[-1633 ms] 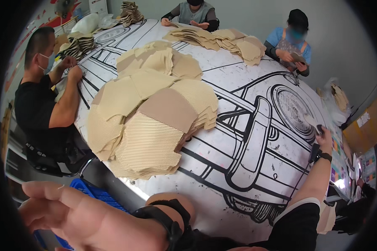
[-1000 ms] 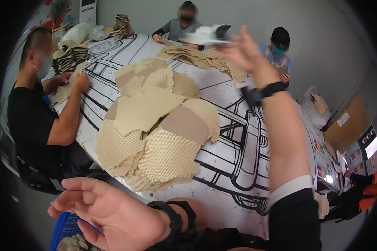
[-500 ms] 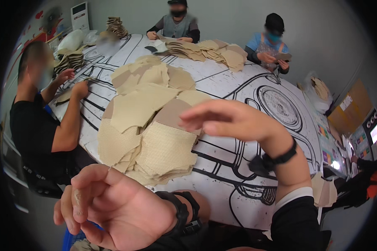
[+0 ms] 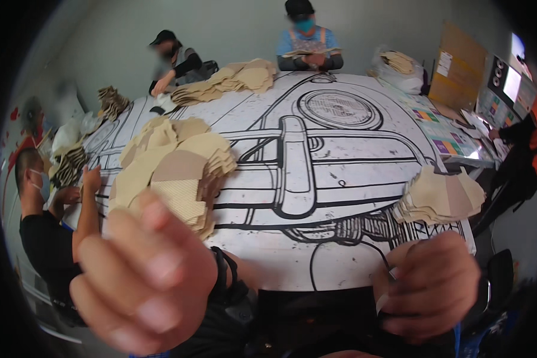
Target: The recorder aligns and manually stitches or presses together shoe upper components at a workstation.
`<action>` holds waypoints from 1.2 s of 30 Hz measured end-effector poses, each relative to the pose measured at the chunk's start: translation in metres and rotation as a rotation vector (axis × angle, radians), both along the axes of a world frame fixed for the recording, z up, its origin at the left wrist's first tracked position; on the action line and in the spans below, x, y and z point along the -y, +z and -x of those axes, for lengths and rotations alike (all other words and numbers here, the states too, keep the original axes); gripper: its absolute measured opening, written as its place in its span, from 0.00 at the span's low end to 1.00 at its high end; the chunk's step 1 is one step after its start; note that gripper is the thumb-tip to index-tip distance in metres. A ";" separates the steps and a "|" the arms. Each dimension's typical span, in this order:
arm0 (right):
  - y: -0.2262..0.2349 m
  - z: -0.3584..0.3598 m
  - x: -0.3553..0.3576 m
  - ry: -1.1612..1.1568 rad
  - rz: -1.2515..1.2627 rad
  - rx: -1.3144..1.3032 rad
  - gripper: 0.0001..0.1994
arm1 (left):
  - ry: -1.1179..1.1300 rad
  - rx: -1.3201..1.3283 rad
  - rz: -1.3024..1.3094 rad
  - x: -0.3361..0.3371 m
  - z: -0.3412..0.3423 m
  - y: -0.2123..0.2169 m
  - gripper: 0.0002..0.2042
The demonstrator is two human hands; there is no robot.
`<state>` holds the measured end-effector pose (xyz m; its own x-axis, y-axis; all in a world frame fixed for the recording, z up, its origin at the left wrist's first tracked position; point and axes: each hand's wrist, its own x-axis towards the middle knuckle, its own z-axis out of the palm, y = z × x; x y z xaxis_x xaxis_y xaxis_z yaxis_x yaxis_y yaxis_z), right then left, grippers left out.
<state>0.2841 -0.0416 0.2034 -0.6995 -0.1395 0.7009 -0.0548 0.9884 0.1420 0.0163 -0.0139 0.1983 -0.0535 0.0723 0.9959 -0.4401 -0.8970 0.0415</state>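
My left hand (image 4: 146,277) is raised close in front of the near left side of the table, fingers curled in and partly smeared. Whatever may be between those fingers is hidden. At the near right my right hand (image 4: 429,286) is closed, and its fingertips conceal anything they hold. A thin pale sliver shows beside it, too small to name. Beyond my left hand lies a heap of beige and tan fabric pieces (image 4: 182,170), some with a mesh weave. Past my right hand, another stack of beige fabric pieces (image 4: 440,196) rests at the table's right edge.
The white table (image 4: 268,262) bears a black line drawing of a car. A person (image 4: 45,227) works at the left; two more stand at the far side beside a long pile of fabric pieces (image 4: 227,83). A plastic bag (image 4: 400,70) and cardboard (image 4: 459,65) stand at the far right.
The view has swung right, bringing the right-hand stack into full sight. My right hand has come back from over the fabric heap to the near right and closed. My left hand has turned and curled.
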 end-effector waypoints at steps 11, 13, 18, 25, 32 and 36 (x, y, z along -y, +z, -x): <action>-0.030 0.019 -0.028 -0.441 0.013 0.078 0.04 | -0.147 -1.055 0.209 -0.056 -0.096 -0.002 0.20; -0.030 0.020 -0.036 -0.443 -0.018 0.064 0.04 | -0.199 -1.019 0.290 -0.062 -0.093 -0.005 0.20; -0.034 0.026 -0.058 -0.394 -0.274 -0.040 0.06 | -0.283 -0.961 0.288 -0.073 -0.080 -0.001 0.16; -0.035 0.024 -0.053 -0.356 -0.373 -0.001 0.02 | -0.202 -0.875 0.228 -0.071 -0.072 -0.001 0.18; -0.031 0.025 -0.060 -0.299 -0.515 0.019 0.02 | -0.159 -0.785 0.154 -0.073 -0.068 -0.007 0.16; -0.034 0.025 -0.060 -0.261 -0.491 -0.012 0.02 | -0.271 -0.794 0.353 -0.066 -0.070 -0.007 0.16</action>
